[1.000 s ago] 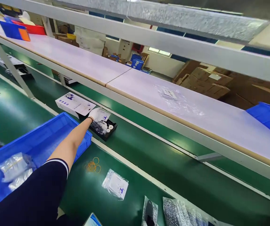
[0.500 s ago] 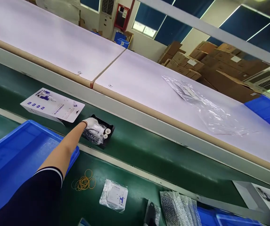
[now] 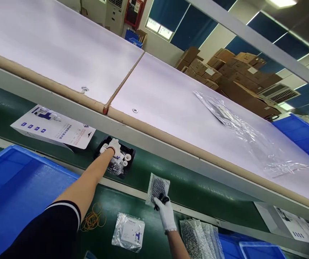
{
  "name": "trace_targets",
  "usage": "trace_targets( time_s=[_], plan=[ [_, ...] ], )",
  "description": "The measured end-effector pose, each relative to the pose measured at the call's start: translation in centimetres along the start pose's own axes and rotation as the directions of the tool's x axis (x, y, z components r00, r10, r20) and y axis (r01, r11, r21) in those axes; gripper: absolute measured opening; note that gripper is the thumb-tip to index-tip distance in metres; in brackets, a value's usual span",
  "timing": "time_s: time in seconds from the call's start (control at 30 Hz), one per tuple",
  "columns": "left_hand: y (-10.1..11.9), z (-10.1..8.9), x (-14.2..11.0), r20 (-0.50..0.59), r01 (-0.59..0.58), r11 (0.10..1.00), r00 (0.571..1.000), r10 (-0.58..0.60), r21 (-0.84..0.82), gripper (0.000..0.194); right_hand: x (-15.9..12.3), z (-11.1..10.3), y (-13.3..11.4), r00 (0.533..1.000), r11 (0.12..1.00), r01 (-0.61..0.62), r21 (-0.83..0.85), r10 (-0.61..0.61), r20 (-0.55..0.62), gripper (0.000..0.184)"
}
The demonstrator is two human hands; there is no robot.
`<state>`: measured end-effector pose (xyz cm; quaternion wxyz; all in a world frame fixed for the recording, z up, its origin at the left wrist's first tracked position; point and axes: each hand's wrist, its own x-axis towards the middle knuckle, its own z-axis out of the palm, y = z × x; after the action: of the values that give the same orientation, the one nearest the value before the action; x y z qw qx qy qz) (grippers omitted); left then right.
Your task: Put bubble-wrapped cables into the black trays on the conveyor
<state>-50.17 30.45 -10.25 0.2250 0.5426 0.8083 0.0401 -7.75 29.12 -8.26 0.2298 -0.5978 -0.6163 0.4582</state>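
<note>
One bubble-wrap pouch is held in the fingers of the right hand; several more pouches, too overlapped to be counted, are seen right of them. Near the fingers of the left hand, two white rings are counted in one black tray. Two printed boxes are seen: one left of those fingers, one well right of both hands.

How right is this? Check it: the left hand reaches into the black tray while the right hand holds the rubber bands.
The right hand holds a bubble-wrap pouch, not the rubber bands, which lie on the green surface, as the head view shows. The left hand does reach into the black tray.
</note>
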Motion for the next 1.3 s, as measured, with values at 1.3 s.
trace_targets(
  time_s=[1.3],
  plan=[
    [9.6,12.0,-28.5,-0.328,0.004,0.633,0.852,-0.408,-0.774,0.034,16.5,13.5,-11.2,0.856,0.424,0.495,-0.759,-0.088,0.509,0.088]
  ],
)
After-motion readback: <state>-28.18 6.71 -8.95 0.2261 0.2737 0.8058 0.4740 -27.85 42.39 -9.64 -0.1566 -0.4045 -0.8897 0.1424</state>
